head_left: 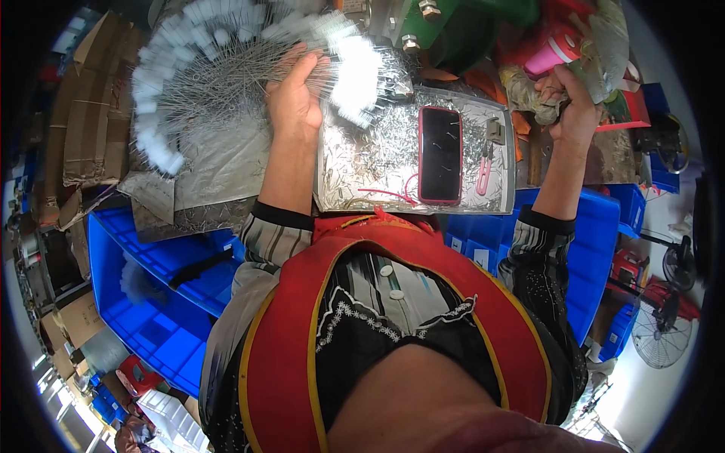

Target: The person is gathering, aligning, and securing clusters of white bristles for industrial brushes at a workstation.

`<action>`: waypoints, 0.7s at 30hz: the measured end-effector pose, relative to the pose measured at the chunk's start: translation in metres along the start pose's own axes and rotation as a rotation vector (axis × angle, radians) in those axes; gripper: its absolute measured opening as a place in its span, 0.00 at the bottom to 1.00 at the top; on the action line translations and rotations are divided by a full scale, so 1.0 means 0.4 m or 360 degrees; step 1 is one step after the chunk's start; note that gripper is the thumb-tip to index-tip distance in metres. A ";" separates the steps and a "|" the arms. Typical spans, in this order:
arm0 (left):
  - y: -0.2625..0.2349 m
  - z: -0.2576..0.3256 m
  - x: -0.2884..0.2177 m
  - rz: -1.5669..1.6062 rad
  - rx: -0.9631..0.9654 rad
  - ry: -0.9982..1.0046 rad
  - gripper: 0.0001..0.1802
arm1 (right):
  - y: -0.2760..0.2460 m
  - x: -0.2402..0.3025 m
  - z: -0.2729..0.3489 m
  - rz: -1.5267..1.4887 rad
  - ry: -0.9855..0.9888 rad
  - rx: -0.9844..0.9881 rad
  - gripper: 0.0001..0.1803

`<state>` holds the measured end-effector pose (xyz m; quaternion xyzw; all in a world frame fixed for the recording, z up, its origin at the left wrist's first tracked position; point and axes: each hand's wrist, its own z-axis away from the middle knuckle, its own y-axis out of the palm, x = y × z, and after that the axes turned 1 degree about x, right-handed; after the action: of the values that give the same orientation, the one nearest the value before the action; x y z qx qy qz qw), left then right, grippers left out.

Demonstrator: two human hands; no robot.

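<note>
Wire pins with white tips (189,83), fanned out in a wide arc, lie on a grey sheet at the upper left of the head view, and the left hand (296,98) rests on the inner part of the fan with its fingers together and pressed flat onto the wires. Just right of that hand sits a shallow metal tray (498,192) filled with loose short metal pins; a red-cased phone (440,155) lies face up on them, with a pink clip-like tool (483,175) just beside it. The right hand (574,106) is raised at the upper right, fingers curled around crumpled greyish material (604,45), near a pink cup (555,51). Blue plastic bins (151,302) stand below the work surface on both sides; what they hold cannot be told.
</note>
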<state>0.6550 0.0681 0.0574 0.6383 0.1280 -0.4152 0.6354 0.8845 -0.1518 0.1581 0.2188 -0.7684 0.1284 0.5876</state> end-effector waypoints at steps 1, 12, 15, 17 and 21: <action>-0.004 -0.003 0.004 0.0015 0.0036 -0.0005 0.15 | -0.005 -0.003 -0.002 -0.0021 0.0002 0.0028 0.12; 0.010 0.002 0.004 0.0026 -0.0019 -0.0005 0.16 | -0.010 -0.003 -0.006 -0.0119 0.0014 0.0035 0.10; 0.008 -0.003 0.013 0.0041 0.0009 0.0018 0.16 | -0.008 -0.125 0.004 -0.0282 -0.0524 0.0119 0.06; -0.002 -0.005 0.016 0.0057 -0.0098 0.0157 0.16 | -0.006 -0.158 -0.005 -0.0318 -0.0386 0.0122 0.05; 0.010 0.005 0.022 0.0107 -0.0075 0.0168 0.16 | -0.017 -0.028 -0.001 -0.0085 -0.0080 0.0131 0.13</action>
<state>0.6623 0.0624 0.0544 0.6481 0.1496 -0.3562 0.6563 0.8906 -0.1555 0.1472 0.2665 -0.7709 0.1386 0.5617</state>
